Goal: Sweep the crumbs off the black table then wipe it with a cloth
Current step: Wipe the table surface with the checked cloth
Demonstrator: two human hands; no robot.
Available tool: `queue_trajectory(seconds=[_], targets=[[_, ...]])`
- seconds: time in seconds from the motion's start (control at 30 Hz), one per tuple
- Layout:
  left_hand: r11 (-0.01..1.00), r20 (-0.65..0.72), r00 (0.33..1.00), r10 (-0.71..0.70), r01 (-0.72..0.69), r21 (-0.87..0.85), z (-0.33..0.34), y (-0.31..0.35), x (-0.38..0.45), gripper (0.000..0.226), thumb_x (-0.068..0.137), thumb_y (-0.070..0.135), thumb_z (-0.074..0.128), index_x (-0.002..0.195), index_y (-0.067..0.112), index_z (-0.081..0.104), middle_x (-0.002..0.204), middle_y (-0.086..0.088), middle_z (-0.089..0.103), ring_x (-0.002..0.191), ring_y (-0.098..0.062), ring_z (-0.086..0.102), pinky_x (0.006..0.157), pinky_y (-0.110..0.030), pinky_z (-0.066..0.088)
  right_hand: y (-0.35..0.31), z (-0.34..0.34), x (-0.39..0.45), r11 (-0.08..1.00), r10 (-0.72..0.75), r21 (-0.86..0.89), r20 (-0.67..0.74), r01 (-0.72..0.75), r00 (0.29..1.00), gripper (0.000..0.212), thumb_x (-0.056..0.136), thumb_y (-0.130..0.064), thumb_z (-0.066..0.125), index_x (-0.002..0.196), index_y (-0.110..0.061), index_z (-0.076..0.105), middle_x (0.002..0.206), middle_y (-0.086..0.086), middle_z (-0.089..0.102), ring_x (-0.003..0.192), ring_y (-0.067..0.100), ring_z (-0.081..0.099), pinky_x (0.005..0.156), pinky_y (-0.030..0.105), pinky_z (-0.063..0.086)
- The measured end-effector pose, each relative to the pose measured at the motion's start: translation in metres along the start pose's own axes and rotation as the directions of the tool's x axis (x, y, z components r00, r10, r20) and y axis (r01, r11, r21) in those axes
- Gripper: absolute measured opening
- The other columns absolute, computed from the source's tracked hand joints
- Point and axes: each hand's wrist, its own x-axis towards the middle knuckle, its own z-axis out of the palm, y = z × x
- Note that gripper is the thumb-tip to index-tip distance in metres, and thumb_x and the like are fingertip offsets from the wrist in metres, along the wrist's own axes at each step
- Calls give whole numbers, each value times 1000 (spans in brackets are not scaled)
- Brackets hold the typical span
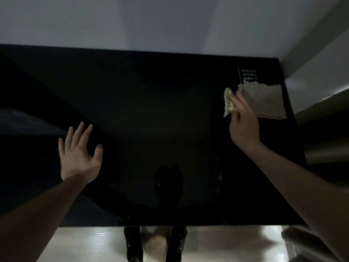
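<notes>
One glossy black table (151, 101) against a pale wall (132, 21); left hand (79, 156) spread, right hand (243, 121) pinching a cloth (264, 101).

cloth (264, 100) on worktop (151, 110) far right corner | printed label (249, 75) just behind cloth | right hand (243, 121) at cloth's left edge | left hand (79, 154) over worktop's left

Glossy black rectangular table (151, 110) — dark reflective top against a pale wall. At two o'clock: flat beige-grey textured square cloth (264, 100) lying on the surface — just beyond it, small white printed lettering (249, 75) beside a thin white line.
</notes>
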Motion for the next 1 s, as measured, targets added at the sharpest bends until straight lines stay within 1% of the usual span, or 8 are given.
queue_trajectory(seconds=[0.1, 0.23, 0.3, 0.43, 0.7, 0.77, 0.87, 1.0], targets=[[1000, -7, 1000, 2, -2, 8, 1, -1, 0, 74, 90, 49, 41, 159, 29, 26, 170, 9, 18, 159, -16, 3, 129, -47, -2, 11, 29, 26, 995, 10, -102, 90, -1, 996, 53, 102, -11, 39, 154, -19, 45, 166, 2, 32, 155, 20, 24, 128, 39, 19], [1000, -16, 1000, 5, -5, 5, 2, 1, 0, 73, 89, 49, 41, 159, 30, 27, 169, 9, 19, 159, -16, 4, 126, -41, -5, 18, 50, -13, 964, -43, -257, 106, 69, 993, 54, 103, -13, 43, 156, -22, 41, 167, 3, 29, 157, 24, 19, 128, 48, 16], [1000, -14, 1000, -1, 1, -2, 1, 2, -1, 74, 89, 50, 39, 159, 30, 27, 169, 9, 18, 159, -15, 3, 125, -38, -7, 20, 43, -47, 970, -83, -213, 154, 115, 985, 56, 101, -10, 47, 155, -22, 43, 167, 1, 30, 157, 22, 18, 127, 50, 17], [1000, -10, 1000, 4, -4, 20, -1, 3, -1, 73, 89, 51, 39, 158, 29, 28, 169, 7, 19, 159, -18, 5, 126, -44, -3, 26, 19, -138, 978, -102, -155, 224, 139, 969, 61, 96, -9, 44, 154, -25, 45, 168, -5, 28, 159, 17, 12, 128, 46, 16], [1000, -3, 1000, 1, -1, 9, -2, 5, -2, 71, 89, 51, 39, 157, 30, 31, 169, 5, 21, 159, -20, 7, 126, -46, -2, 35, -20, -273, 993, -117, 37, 277, 111, 954, 51, 97, -14, 39, 142, -27, 60, 157, -15, 47, 153, 17, 32, 120, 41, 31], [1000, -2, 1000, 4, -4, -1, -3, 5, -2, 71, 89, 50, 39, 157, 30, 31, 169, 5, 22, 159, -21, 7, 126, -46, -3, 34, -30, -264, 991, -63, 126, 235, 34, 970, 57, 92, -4, 43, 139, -30, 62, 152, -14, 53, 148, 13, 42, 119, 41, 36], [1000, 2, 1000, -1, 1, 8, -4, 7, -2, 72, 89, 50, 39, 158, 29, 30, 169, 5, 20, 159, -20, 6, 125, -42, -5, 31, -44, -217, 982, 47, 179, 61, -57, 997, 65, 88, 3, 42, 140, -33, 57, 148, -18, 54, 143, 8, 47, 120, 26, 33], [1000, 6, 1000, -2, 2, 25, -1, 4, -1, 73, 90, 51, 39, 159, 29, 28, 170, 6, 19, 159, -19, 5, 124, -39, -7, 42, -57, -122, 996, 63, 69, -81, -57, 995, 59, 96, 4, 42, 149, -20, 52, 159, -8, 44, 153, 13, 31, 124, 39, 30]])
